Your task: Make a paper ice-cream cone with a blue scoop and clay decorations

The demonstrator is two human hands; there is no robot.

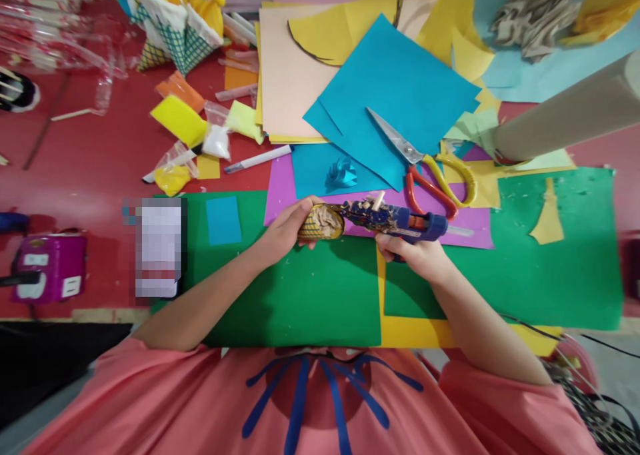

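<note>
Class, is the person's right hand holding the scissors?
No: the right hand holds a blue glue gun, and the scissors lie on coloured paper.

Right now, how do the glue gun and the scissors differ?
The glue gun is mostly dark blue; the scissors are silver, red and yellow. The glue gun is held in the right hand; the scissors lie loose on colored sheets. Both point toward the person's left.

Red table (97,168); green sheets (300,302) on it; magenta box (53,258) left; white marker (260,158) farther back.
</note>
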